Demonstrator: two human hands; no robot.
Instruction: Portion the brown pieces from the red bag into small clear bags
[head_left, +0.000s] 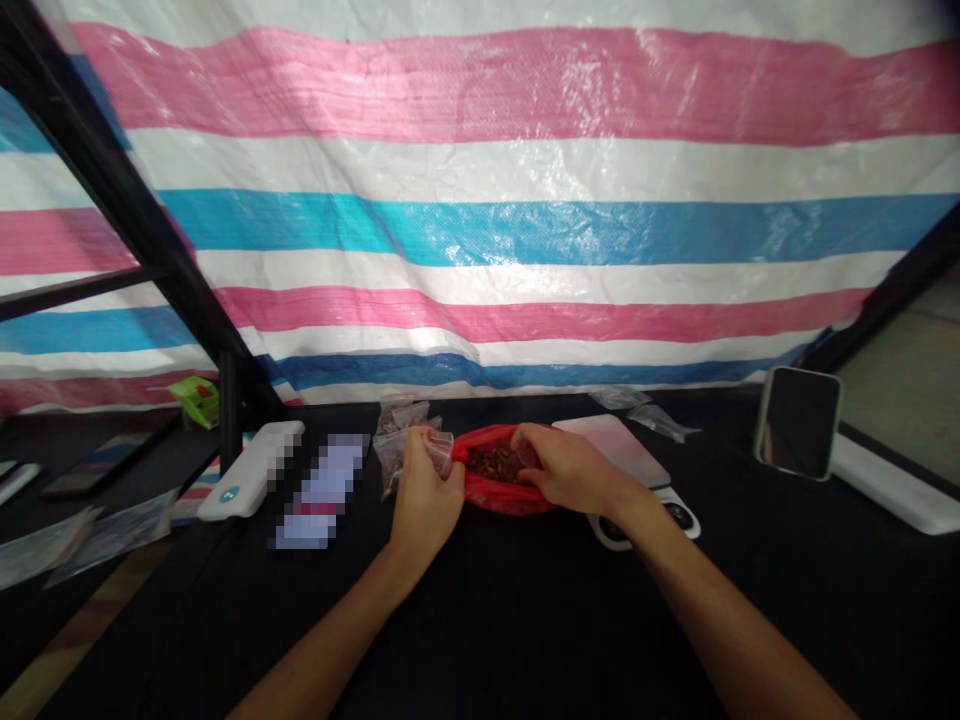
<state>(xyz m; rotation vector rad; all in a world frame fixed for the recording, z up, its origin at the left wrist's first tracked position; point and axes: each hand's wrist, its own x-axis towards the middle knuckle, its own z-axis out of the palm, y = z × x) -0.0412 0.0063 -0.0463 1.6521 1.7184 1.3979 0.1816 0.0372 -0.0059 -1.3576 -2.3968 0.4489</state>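
A red plastic bag (510, 497) lies open in the middle of the black table, with small brown dried pieces (489, 462) inside. My left hand (429, 490) is closed around a small clear zip bag (441, 448) at the red bag's left edge, and its thumb is by the red rim. At the right side of the opening, my right hand (562, 465) curls its fingers in over the brown pieces. Something dark reddish shows between its fingers and thumb, too unclear to name. More filled clear bags (405, 412) lie just behind my left hand.
A white kitchen scale (622, 450) sits partly under my right forearm. Empty clear bags (660, 420) lie behind it. A phone-like device (799, 422) stands at right, before a long white object (896, 485). Leftward are a white power bank (251, 472), a blurred-out item (322, 490) and flat packets (112, 535).
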